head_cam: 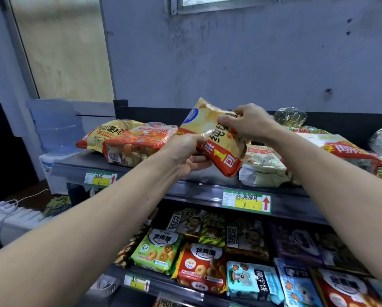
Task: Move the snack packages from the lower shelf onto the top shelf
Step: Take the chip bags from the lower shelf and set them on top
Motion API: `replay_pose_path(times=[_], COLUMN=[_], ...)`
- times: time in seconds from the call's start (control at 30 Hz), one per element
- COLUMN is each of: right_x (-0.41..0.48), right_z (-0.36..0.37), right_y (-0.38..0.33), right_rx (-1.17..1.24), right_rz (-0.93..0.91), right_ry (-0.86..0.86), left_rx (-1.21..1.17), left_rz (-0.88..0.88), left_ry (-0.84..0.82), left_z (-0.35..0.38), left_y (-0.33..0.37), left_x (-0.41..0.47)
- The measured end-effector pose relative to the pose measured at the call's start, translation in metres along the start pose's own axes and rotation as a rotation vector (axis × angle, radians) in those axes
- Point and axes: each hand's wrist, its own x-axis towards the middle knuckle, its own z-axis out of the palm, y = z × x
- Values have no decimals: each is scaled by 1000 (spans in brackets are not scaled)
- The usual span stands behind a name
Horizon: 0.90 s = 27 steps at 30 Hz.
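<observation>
Yellow-and-red snack bag [221,156] is held tilted just above the top shelf [79,161], with the left hand [185,151] gripping its lower side and the right hand [247,122] pinching its upper edge. Lying flat on that shelf are a yellow chip bag [105,134], an orange pack [139,145] touching it, and a pale pack [263,167] at right. The lower shelf [170,288] holds leaning rows: green pack [156,251], red pack [202,267], blue pack [252,282].
</observation>
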Motion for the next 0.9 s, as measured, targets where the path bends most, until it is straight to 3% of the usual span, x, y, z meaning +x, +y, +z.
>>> replay_pose_path(times=[0.2,0.6,0.9], right_x=[-31,-103,-140], right_z=[-8,-10,24], right_y=[3,11,3], right_rx=[116,239,429], right_rz=[-57,-138,-107], right_ry=[80,17,-277], left_rx=[47,39,130], left_rz=[44,172,159], left_ry=[51,268,298], left_z=[6,4,-38], left_y=[-5,-32,-58], left_x=[-22,-91,-119])
